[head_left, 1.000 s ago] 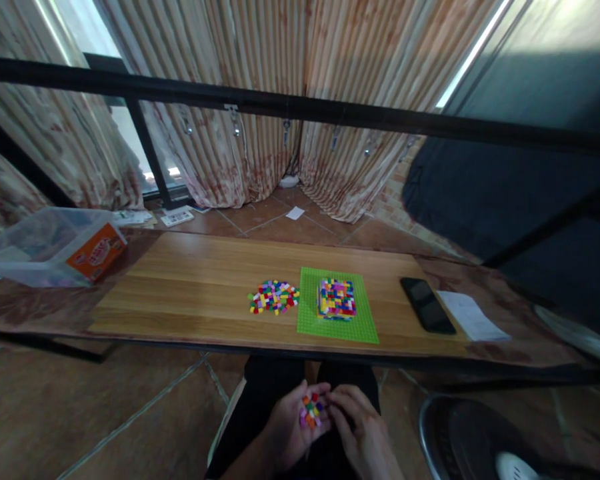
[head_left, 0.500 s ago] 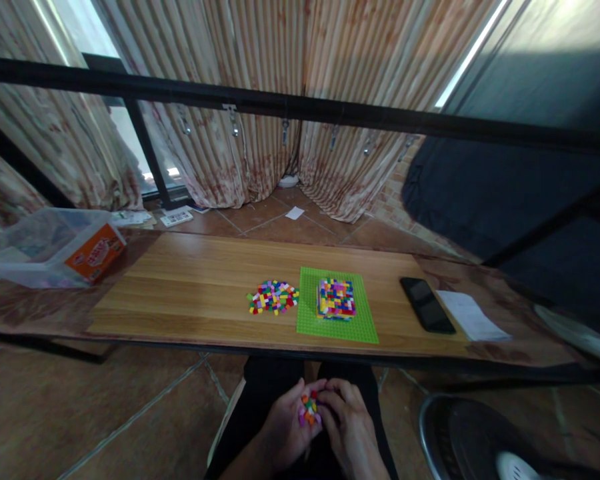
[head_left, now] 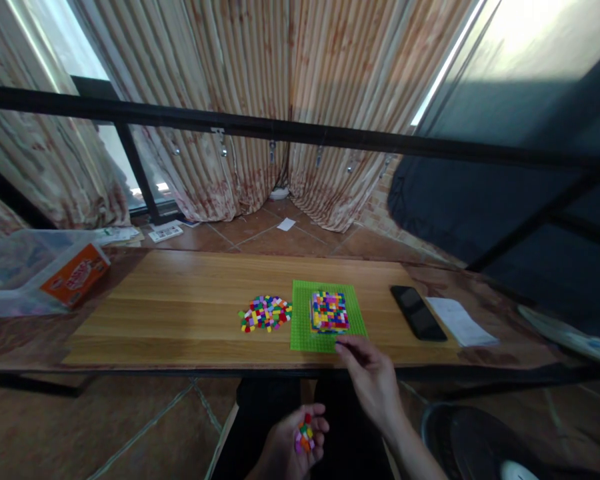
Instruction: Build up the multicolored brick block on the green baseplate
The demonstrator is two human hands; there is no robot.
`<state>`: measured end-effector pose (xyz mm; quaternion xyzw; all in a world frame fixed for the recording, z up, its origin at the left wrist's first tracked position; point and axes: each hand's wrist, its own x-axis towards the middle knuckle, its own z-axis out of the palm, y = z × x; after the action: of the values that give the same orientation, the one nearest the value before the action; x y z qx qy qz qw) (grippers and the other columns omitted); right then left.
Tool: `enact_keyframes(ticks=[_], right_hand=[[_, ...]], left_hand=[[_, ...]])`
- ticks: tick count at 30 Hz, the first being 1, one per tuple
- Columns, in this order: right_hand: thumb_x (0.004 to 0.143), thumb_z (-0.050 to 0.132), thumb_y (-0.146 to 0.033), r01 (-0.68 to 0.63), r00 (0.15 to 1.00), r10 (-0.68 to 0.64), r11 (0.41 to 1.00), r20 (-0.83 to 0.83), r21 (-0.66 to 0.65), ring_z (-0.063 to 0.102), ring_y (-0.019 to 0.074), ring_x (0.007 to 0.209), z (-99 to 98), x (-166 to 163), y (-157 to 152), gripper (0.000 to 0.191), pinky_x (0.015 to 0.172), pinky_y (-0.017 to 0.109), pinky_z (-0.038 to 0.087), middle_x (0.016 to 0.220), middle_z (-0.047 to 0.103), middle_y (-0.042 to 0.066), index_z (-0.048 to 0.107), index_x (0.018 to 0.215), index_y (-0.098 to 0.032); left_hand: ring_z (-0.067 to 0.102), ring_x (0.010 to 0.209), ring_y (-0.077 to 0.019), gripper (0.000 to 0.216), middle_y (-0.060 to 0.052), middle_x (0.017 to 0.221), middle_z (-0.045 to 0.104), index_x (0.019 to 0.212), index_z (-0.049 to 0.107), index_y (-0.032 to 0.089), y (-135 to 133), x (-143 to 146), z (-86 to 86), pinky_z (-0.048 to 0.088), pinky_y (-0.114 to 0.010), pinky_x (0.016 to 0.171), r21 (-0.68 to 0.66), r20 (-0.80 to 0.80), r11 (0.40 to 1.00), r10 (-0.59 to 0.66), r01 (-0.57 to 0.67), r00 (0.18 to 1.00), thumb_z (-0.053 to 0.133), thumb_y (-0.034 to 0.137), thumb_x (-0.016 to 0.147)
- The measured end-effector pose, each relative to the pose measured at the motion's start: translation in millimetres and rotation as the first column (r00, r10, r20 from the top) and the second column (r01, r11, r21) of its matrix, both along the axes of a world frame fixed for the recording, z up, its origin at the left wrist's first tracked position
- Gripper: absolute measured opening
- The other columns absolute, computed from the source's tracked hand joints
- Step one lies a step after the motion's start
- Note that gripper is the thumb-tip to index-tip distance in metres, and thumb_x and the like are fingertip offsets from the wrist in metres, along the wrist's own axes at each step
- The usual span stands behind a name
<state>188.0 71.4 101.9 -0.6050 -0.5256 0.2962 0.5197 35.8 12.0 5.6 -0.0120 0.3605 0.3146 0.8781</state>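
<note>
My left hand rests low over my lap, cupped round a small heap of coloured bricks. My right hand reaches up to the table's front edge, fingertips pinched at the near right corner of a green baseplate; whatever the pinch holds is too small to see. On the baseplate stands a square block of stacked coloured bricks. A loose pile of coloured bricks lies on the wooden table just left of the plate.
A black phone and a white paper lie right of the baseplate. At far left stands a clear plastic box with an orange carton. A black rail and curtains lie beyond.
My right hand has left my left hand at my lap and risen to the baseplate's near right corner. The camera tilted slightly, and the left hand sits lower in view.
</note>
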Motion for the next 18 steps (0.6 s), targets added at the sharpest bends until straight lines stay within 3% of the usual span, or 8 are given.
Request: enact_keyframes(ticks=[4, 8, 18], right_hand=[[0.077, 0.062, -0.036, 0.008, 1.000, -0.010, 0.997, 0.029, 0.077, 0.063, 0.0193, 0.085, 4.4, 0.1, 37.7, 0.019, 0.077, 0.033, 0.050, 0.088, 0.068, 0.006, 0.071, 0.086, -0.021], [0.080, 0.056, -0.032, -0.021, 0.975, 0.003, 0.997, 0.221, 0.078, 0.063, 0.0191, 0.083, 9.1, 0.6, 65.4, 0.021, 0.076, 0.034, 0.050, 0.090, 0.067, 0.007, 0.072, 0.085, -0.021], [0.086, 0.045, -0.018, -0.122, 0.738, 0.063, 0.992, 0.672, 0.041, 0.061, 0.0165, 0.084, 7.3, 3.3, 90.7, 0.025, 0.081, 0.029, 0.046, 0.093, 0.067, 0.005, 0.069, 0.092, -0.022]], left_hand=[[0.050, 0.052, -0.0091, 0.020, -0.003, 0.069, 0.060, 0.090, 0.060, 0.012, 3.0, -1.4, 0.2, 0.031, -0.022, 0.054, -0.006, -0.003, 0.999, -0.051, 0.051, 0.999, 0.051, 0.029, 0.084], [0.050, 0.053, -0.0097, 0.018, -0.003, 0.068, 0.059, 0.088, 0.061, 0.012, 5.1, -2.8, 1.1, 0.032, -0.023, 0.056, 0.009, 0.037, 0.997, -0.078, 0.078, 0.996, 0.052, 0.026, 0.082], [0.050, 0.058, -0.0121, 0.032, -0.005, 0.071, 0.059, 0.091, 0.063, 0.012, 1.7, -2.1, -15.1, 0.033, -0.026, 0.061, 0.155, 0.051, 0.985, -0.089, 0.080, 0.995, 0.061, 0.040, 0.076]])
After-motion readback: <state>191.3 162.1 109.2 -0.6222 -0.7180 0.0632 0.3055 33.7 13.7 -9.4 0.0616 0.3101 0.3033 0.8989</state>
